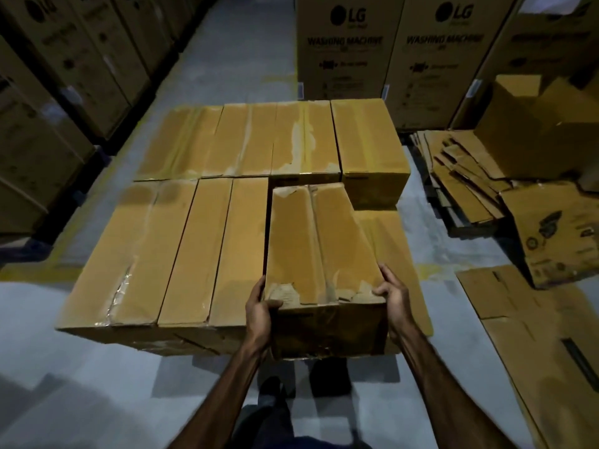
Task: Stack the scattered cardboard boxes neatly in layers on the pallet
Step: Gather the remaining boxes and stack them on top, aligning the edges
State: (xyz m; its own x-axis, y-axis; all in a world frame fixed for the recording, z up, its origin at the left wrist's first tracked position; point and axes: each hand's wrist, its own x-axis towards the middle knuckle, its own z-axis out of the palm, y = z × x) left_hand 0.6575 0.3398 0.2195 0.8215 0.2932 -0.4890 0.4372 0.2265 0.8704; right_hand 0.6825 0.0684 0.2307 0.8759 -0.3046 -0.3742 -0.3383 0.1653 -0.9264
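- Head view: both hands clamp one box (324, 251), near end. Left hand (259, 306) at 7 o'clock corner, right hand (390, 296) at 5 o'clock corner, thumbs over top edge, fingers down the sides.
- Box sits tilted, far end low toward 12; prob. so it slides into the open slot at the stack's (181, 241) 4 o'clock corner.
- Stack: two rows of long boxes, tops about level. Pallet itself hidden underneath.
- Held box's left edge is tight to the neighbour (240, 247); right side has a lower box (398, 251) showing, so room there.
- Floor (81, 384) is open at 6–8 o'clock for stepping. Flat cardboard (460, 183) at 2–4 o'clock is a trip risk.
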